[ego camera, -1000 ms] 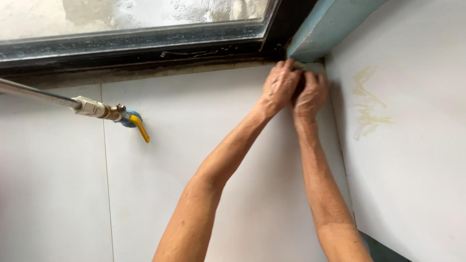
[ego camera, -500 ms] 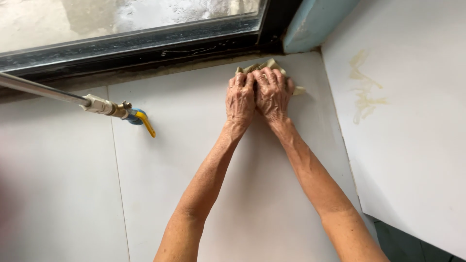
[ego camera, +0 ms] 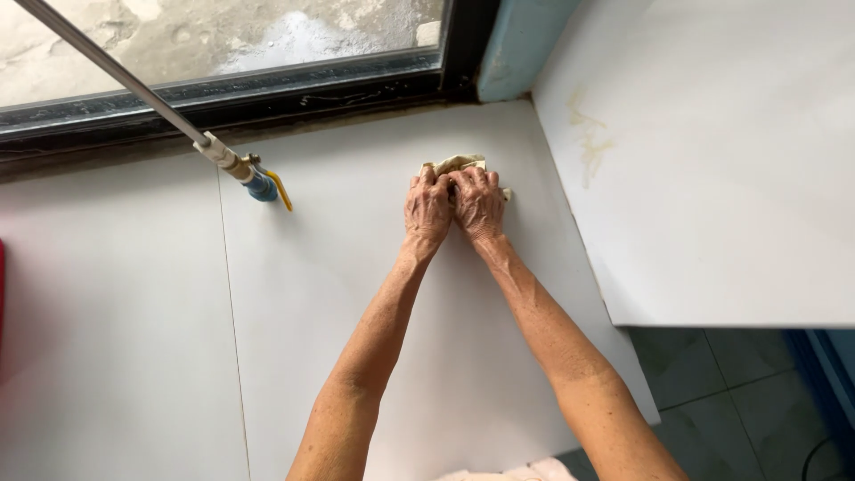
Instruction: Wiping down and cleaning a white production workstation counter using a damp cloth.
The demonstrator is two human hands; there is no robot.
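Both hands, left hand point(ego camera: 427, 207) and right hand point(ego camera: 479, 203), now press a bunched cloth point(ego camera: 459, 165) flat mid-frame on the white surface point(ego camera: 356, 303), drawn back from the window corner.

We had both hands side by side on the countertop point(ego camera: 374, 294), the left hand point(ego camera: 428, 211) touching the right hand point(ego camera: 479, 203), and both lay on top of a cloth point(ego camera: 456, 164) whose edge showed beyond the fingertips. Behind the cloth ran the window frame point(ego camera: 267, 98), along the far edge of the countertop. To the left of our hands a pipe point(ego camera: 107, 71) slanted over the countertop, ending in a valve point(ego camera: 258, 183). To the right, a second slab point(ego camera: 712, 178) met the countertop at a seam, near the right hand. A floor point(ego camera: 712, 392) lay below that slab, at the lower right.
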